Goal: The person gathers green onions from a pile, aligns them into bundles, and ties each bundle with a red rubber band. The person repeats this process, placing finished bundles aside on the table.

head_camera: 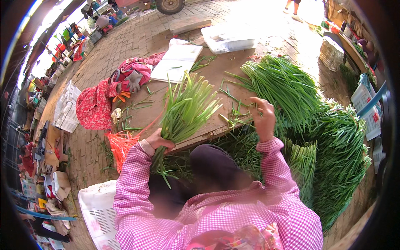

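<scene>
My left hand [159, 141] grips a bundle of green leafy stalks [182, 114], likely garlic chives, near its lower part, with the pale cut ends fanned upward over the wooden board [150, 111]. Raised at the board's right part is my right hand [264, 117], its fingers bent and apart, holding nothing. Loose stalks [234, 117] lie just left of it. A large pile of the same green stalks [278, 87] rests on the board's right side. Orange plastic strings [120, 147] hang off the left edge, and one strand runs up behind the held bundle.
Big bundles of greens [337, 156] stand at the right. An open notebook [176, 61], a white plastic tray [229, 40] and red cloth items [95, 107] lie on or by the board. White plastic crates [100, 215] [67, 107] stand left. A person's legs [293, 9] show far off.
</scene>
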Demonstrator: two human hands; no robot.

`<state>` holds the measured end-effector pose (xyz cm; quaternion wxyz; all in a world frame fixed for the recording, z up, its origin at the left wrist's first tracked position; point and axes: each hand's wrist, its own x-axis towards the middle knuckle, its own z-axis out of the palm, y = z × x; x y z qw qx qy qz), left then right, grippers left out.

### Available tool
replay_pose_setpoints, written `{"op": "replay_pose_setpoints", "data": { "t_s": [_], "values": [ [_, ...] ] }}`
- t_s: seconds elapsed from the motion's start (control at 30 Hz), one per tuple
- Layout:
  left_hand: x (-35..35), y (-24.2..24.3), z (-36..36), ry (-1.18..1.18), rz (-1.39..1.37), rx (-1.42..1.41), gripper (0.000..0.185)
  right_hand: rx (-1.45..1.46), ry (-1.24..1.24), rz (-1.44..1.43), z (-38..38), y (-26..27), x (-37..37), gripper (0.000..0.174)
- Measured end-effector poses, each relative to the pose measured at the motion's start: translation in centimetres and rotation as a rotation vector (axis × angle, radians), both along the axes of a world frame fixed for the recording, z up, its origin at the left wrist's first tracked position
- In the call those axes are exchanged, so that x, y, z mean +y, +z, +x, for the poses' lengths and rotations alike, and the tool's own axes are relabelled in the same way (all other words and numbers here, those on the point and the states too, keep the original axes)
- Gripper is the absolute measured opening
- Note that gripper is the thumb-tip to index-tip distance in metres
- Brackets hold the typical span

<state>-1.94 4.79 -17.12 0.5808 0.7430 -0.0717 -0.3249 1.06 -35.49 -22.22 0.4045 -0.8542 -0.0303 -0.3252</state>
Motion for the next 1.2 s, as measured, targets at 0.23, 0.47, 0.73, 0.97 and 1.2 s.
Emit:
{"op": "replay_pose_setpoints", "data": {
  "t_s": [0.23, 0.47, 0.73, 0.97, 1.2],
  "values": [
    [-1.1, 0.7, -0.4, -0.062, 0.007, 0.018, 0.019, 0.208, 0.708, 0.515, 2.2, 0.3, 9.0, 0.019],
    [0.0, -0.2, -0.2, -0.067, -0.147, 0.116, 0.017, 0.018, -0.160, 0.078, 1.3, 1.0, 0.6, 0.011],
    [-1.8, 0.3, 0.2, 0.018, -0.036, 0.033, 0.015, 0.356, 0.512, 0.276, -0.7, 2.2, 12.0, 0.021],
    [-0.8, 0.2, -0.2, -0.038, -0.046, 0.022, 0.014, 0.157, -0.108, -0.170, 1.4, -0.7, 3.6, 0.012],
    [-0.9, 0.1, 0.1, -0.108, 0.025, 0.123, 0.013, -0.036, 0.402, -0.080, 2.2, -0.8, 3.1, 0.024]
  ]
}}
